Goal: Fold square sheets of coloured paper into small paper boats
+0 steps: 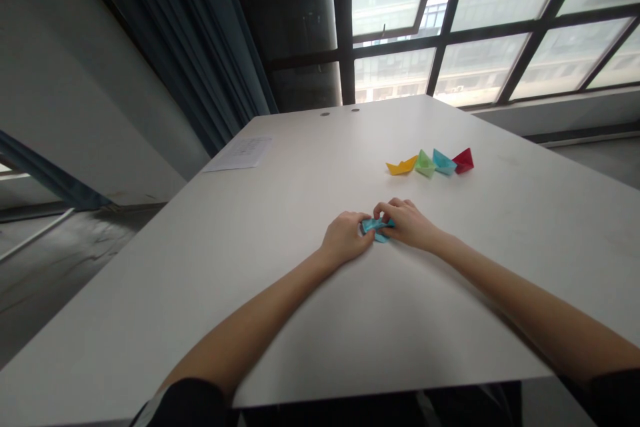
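Observation:
A small piece of folded blue paper [377, 227] lies on the white table [280, 293], pinched between both my hands. My left hand [345, 238] grips its left end with the fingers curled. My right hand [407, 221] presses on its right side, fingers bent over it. Much of the paper is hidden under my fingers. Farther back on the table stands a row of folded paper boats: an orange boat [401, 167], a green boat [425, 163], a blue boat [443, 162] and a red boat [464, 161].
A white printed sheet [240, 153] lies near the table's far left corner. Two round cable holes [340, 111] sit at the far edge. Dark curtains [200, 53] and a large window [475, 20] stand behind the table.

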Demonstrator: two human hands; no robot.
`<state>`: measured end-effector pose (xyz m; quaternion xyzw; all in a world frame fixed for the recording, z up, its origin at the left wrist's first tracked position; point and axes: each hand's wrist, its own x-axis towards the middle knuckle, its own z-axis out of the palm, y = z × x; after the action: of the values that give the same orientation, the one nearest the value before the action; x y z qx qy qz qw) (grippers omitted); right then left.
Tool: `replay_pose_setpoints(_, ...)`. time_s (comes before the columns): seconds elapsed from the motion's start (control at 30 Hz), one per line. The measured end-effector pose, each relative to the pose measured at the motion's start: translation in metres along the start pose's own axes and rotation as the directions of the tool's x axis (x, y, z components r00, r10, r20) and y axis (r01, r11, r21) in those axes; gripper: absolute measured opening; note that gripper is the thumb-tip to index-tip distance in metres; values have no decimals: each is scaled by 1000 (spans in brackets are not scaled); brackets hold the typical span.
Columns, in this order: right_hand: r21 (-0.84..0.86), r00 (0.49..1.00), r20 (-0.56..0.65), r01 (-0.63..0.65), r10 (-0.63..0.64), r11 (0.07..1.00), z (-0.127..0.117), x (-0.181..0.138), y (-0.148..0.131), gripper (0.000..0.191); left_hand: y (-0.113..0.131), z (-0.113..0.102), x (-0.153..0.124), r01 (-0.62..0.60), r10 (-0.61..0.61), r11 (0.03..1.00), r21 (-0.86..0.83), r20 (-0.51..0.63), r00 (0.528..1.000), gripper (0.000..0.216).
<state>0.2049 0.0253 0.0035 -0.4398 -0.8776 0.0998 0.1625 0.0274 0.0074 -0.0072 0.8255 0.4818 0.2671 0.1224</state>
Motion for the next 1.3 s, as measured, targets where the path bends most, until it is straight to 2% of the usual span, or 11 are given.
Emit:
replay_pose_setpoints(0.27,46,1000,-1,-25,25,999,1,-1,8,19,5,1,1,-8,7,999,49,22,1000,28)
replay_pose_setpoints(0.8,-48,1000,9,-23,24,999,-3,-5,6,21,6,1,1,-2,-2,995,103,39,999,30)
replay_pose_setpoints(0.93,-31,999,-32,-9,8,999,-9,-9,7,27,7,-1,1,-9,8,997,76,15,1000,30)
replay_pose_setpoints(1.0,-17,997,-79,-3,1,1000,-13,-11,10,29,6,-5,2,-38,38,998,42,9,999,37)
replay_pose_setpoints(1.07,-14,993,-115,7,-8,1000,-16,-12,13,30,2,-10,3,-84,82,996,36,47,995,54)
replay_pose_setpoints(1.2,-35,991,-127,31,-35,999,-19,-12,14,35,-12,-17,5,-136,97,981,139,258,961,100)
replay_pose_setpoints(1.3,-46,991,-126,40,-46,998,-20,-13,13,34,-22,-14,5,-103,22,973,209,359,933,113)
